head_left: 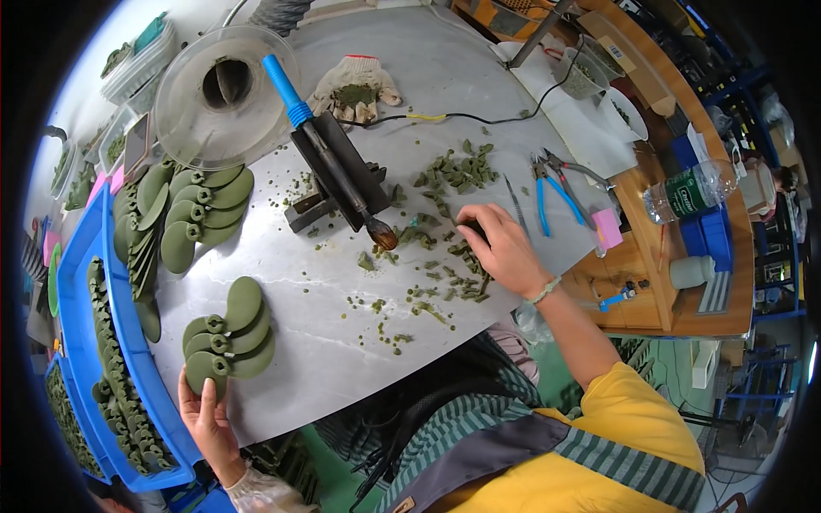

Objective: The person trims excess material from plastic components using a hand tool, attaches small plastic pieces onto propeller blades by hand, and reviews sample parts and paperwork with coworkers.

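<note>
My left hand (205, 421) is at the near left of the grey table, thumb and fingers closed on the nearest green two-bladed propeller (203, 369). That piece belongs to a short overlapping row of propellers (245, 301) with ring-shaped hubs. Over small green scraps (466, 278) at the right, my right hand (506, 256) has its fingers curled together. Whatever is between those fingertips is hidden. Left of it, a soldering iron with a blue handle (286, 85) slopes across a black metal holder (338, 167), its browned tip (381, 233) toward me.
More propellers (205, 201) lie overlapping at the far left, beside blue bins (145, 385) of green parts. Behind stands a clear round cover (184, 111). A stained glove (363, 73), black cable (479, 118), blue-handled pliers (556, 197) and tweezers (516, 203) lie farther back.
</note>
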Available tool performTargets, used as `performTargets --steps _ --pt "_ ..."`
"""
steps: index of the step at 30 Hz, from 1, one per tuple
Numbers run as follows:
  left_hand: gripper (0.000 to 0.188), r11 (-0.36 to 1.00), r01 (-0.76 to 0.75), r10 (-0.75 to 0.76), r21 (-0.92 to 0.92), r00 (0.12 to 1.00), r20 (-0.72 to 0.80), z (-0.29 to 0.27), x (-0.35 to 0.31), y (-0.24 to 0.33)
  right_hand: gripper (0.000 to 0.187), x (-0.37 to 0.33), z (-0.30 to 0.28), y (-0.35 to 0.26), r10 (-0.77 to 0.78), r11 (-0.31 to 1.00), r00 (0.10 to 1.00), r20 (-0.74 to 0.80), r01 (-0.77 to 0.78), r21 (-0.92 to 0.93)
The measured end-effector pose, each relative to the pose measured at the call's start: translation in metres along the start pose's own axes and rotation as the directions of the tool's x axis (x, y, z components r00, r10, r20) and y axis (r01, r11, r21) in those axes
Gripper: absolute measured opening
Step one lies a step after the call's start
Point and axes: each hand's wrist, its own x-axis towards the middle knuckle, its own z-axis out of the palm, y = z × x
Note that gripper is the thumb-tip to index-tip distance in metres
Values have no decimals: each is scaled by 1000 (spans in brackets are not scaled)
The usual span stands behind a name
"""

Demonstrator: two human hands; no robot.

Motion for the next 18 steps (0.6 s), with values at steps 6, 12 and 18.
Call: performTargets --steps 6,12,18 --pt "49 999 33 -32 -4 999 15 23 -22 -7 18 13 -8 9 -181 959 983 -41 167 -228" --pt "49 995 95 -95 -11 995 -9 41 -35 -6 19 27 12 4 103 993 993 -50 -106 -57" --pt "48 978 134 -123 -157 989 76 57 -48 -11 15 38 19 0 -104 962 994 -44 89 -260"
